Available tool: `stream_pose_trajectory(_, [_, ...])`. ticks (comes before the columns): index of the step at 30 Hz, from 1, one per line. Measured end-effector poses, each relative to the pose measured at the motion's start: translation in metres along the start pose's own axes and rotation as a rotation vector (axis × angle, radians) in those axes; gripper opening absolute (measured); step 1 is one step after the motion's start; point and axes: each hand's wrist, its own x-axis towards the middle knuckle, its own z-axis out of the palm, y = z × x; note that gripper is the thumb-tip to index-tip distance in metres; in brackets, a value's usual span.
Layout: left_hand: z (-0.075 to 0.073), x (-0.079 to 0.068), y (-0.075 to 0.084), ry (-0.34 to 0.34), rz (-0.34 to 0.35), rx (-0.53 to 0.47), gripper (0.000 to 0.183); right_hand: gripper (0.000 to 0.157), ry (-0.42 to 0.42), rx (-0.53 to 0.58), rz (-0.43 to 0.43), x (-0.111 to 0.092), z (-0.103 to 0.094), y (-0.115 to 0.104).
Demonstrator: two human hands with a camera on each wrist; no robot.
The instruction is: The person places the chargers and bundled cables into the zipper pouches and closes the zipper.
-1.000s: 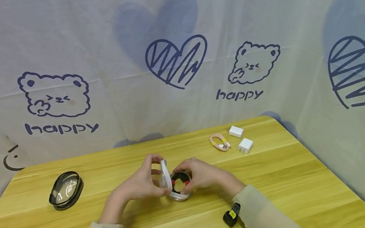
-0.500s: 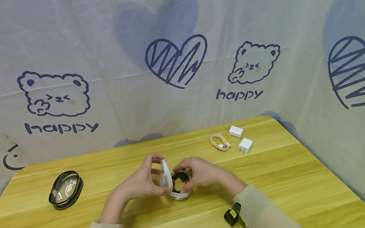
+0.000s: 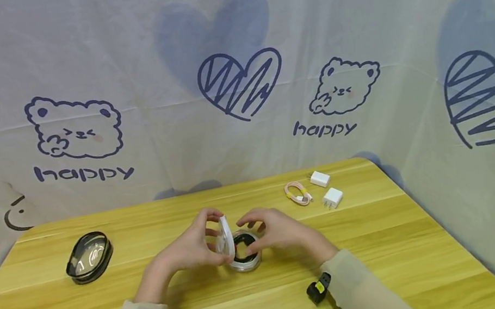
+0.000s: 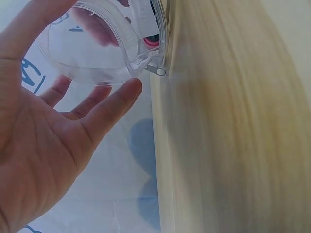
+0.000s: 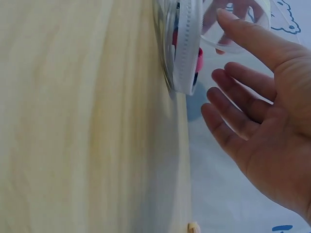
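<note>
A clear round zip case (image 3: 246, 267) with a white zipper band (image 5: 187, 48) rests on the wooden table with its lid (image 3: 228, 238) raised. My left hand (image 3: 193, 248) holds that lid upright between thumb and fingers. Inside the base lies a black ring-shaped coil (image 3: 244, 259); a pinkish-red piece (image 5: 199, 59) peeks out beside the band in the right wrist view. My right hand (image 3: 277, 232) hovers at the case's right side, fingers apart and relaxed, gripping nothing. A metal zipper pull (image 4: 155, 70) hangs near my left fingertips.
To the left lies a black-rimmed case with a clear top (image 3: 90, 256). A pink coiled cable (image 3: 298, 193) with yellow ties sits at the back right, beside two white charger plugs (image 3: 320, 178). A printed curtain (image 3: 165, 136) hangs behind the table.
My right hand has let go of the case's right side and lifted slightly away, its fingers spreading. My left hand keeps its hold on the lid.
</note>
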Motion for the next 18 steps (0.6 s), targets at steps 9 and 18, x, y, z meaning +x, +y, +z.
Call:
stream_pose_trajectory(9, [0.0,-0.001,0.0,0.01,-0.007,0.028,0.093,0.056,0.122,0.039,-0.008,-0.004,-0.013,0.005])
stream_pose_trajectory(18, [0.001,0.0,0.001,0.014,-0.011,0.03,0.093,0.048,0.271,0.023,0.003,-0.009,-0.028,0.012])
